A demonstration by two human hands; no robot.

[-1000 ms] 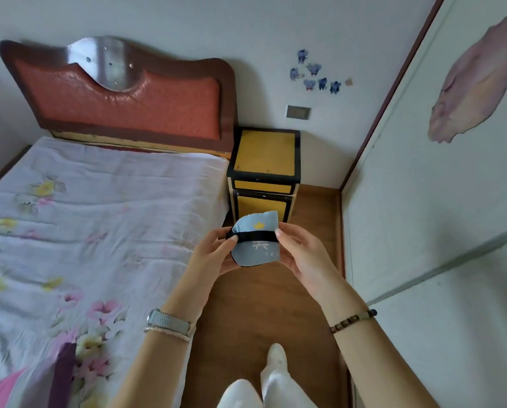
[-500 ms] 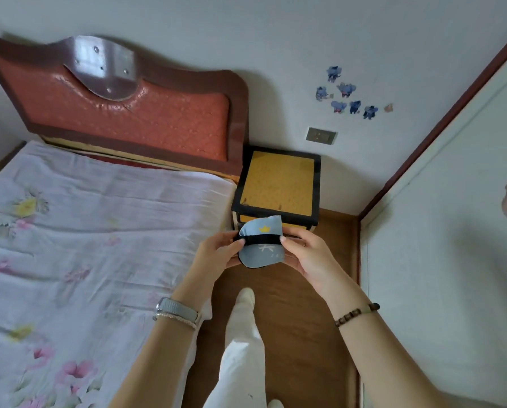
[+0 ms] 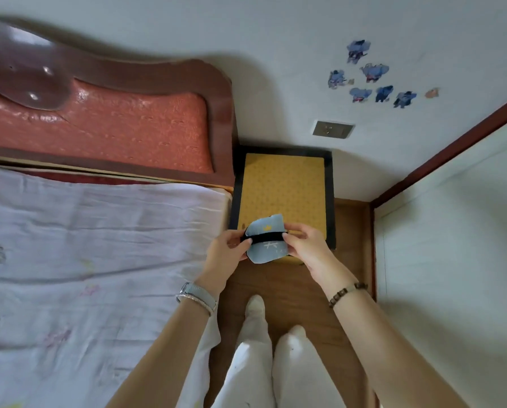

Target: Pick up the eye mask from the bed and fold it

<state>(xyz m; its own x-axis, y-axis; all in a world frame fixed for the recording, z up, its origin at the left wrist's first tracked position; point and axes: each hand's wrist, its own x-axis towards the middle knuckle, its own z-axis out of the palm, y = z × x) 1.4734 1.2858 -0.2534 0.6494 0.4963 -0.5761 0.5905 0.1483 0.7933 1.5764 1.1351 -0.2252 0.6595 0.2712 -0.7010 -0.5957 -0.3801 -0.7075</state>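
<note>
The eye mask [image 3: 266, 248] is light blue with a small yellow mark and white lettering. It is folded in half, and its black strap runs across the middle. I hold it up in the air above the front edge of the yellow nightstand [image 3: 281, 187]. My left hand [image 3: 227, 250] pinches its left side. My right hand [image 3: 306, 245] pinches its right side at the strap. The bed [image 3: 84, 245], with a pale flowered sheet, lies to my left.
A red padded headboard [image 3: 114, 125] stands at the back left. The white wall carries a socket [image 3: 333, 128] and blue stickers [image 3: 373, 75]. A white wardrobe panel [image 3: 452, 231] closes the right side. My legs in white trousers [image 3: 264, 363] stand on the wooden floor [image 3: 293, 290].
I have stepped toward the nightstand, which now fills more of the view. The folded mask stays held between both hands, now over the nightstand's front edge.
</note>
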